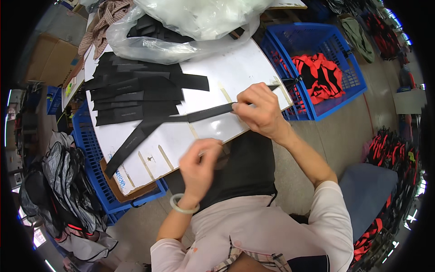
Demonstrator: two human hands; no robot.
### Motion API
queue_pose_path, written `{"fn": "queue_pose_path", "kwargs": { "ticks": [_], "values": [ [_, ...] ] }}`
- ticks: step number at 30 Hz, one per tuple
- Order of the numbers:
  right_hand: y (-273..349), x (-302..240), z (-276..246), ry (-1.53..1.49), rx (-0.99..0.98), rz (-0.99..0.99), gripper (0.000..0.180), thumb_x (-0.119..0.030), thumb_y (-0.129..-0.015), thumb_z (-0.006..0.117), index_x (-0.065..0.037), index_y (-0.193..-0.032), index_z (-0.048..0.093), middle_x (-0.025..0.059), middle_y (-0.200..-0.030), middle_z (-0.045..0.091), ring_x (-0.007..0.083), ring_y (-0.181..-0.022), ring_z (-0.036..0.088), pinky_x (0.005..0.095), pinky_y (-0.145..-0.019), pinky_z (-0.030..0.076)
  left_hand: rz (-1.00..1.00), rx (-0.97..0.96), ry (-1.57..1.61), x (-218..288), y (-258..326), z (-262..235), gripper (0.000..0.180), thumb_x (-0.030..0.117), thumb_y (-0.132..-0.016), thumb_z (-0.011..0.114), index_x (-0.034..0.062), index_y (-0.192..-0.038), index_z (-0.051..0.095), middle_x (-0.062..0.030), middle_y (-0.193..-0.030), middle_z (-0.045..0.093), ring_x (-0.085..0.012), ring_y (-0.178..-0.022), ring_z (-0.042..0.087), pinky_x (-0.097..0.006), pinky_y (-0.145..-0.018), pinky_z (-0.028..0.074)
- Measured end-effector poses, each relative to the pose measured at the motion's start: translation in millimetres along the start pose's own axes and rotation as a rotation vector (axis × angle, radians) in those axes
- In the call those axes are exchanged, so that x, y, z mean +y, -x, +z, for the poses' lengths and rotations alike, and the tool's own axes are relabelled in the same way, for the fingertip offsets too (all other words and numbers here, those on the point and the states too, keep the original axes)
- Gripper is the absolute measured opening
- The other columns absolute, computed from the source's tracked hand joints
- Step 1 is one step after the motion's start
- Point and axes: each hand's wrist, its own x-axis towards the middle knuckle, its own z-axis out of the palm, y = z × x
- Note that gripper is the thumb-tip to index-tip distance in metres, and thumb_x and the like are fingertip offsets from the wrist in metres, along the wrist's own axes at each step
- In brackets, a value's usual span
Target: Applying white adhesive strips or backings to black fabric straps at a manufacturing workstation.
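**Right hand (259, 109) pinches a black strip (210, 112) over the bench (217, 129)**

The right hand's grip is closed on the strip, thumb against fingers, near the bench's right edge; a dark tip shows just past the knuckles. From there the strip runs left across the white top toward a second strip (131, 143), which slants down to the near left corner. Whether the two are joined or only overlap, I cannot tell.

The left hand (198, 164) is blurred, its fingers curled, at the near edge, apart from the strip. I cannot tell whether its grip holds anything. A pale bangle (184, 210) circles that wrist.

Black pieces (136, 86) lie in overlapping rows on the left of the bench, a clear plastic bag (158, 50) behind them. Beside the right edge stands a blue crate (337, 102) with red and black cloth (319, 77) inside.
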Motion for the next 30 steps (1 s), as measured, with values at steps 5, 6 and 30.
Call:
{"fn": "queue_pose_path", "kwargs": {
  "ticks": [5,6,30],
  "values": [
    [48.0,2.9,15.0,0.040,-0.069,-0.016,0.016,-0.010,-0.069,0.072,-0.009,-0.083,0.063,0.0053,-0.094,0.058,0.0238,-0.093,0.057,0.0374,-0.079,0.043,0.464,-0.237,-0.788,-30.4,-17.3,14.1,0.072,0.006,-0.072,0.075,0.0051,-0.137,0.045,-0.0192,-0.148,0.033,-0.0412,-0.140,0.024,-0.051,-0.112,0.025],
    [59.4,5.4,12.8,0.046,-0.114,0.063,0.022,-0.016,-0.072,0.073,-0.012,-0.093,0.068,0.0046,-0.106,0.060,0.0237,-0.106,0.055,0.0413,-0.091,0.040,0.490,-0.263,-0.871,-39.1,-18.3,12.6,0.072,0.006,-0.072,0.074,0.0054,-0.137,0.045,-0.0193,-0.148,0.033,-0.0409,-0.139,0.026,-0.052,-0.112,0.024],
    [99.1,9.8,17.7,0.193,-0.026,0.136,0.033,-0.022,-0.073,0.075,-0.018,-0.106,0.073,0.0030,-0.119,0.063,0.0232,-0.116,0.054,0.0442,-0.104,0.031,0.613,0.008,-1.152,-66.9,-6.7,61.7,0.049,0.010,-0.084,0.056,-0.0037,-0.130,0.048,-0.0239,-0.139,0.042,-0.0452,-0.134,0.034,-0.058,-0.109,0.026]
  ]
}}
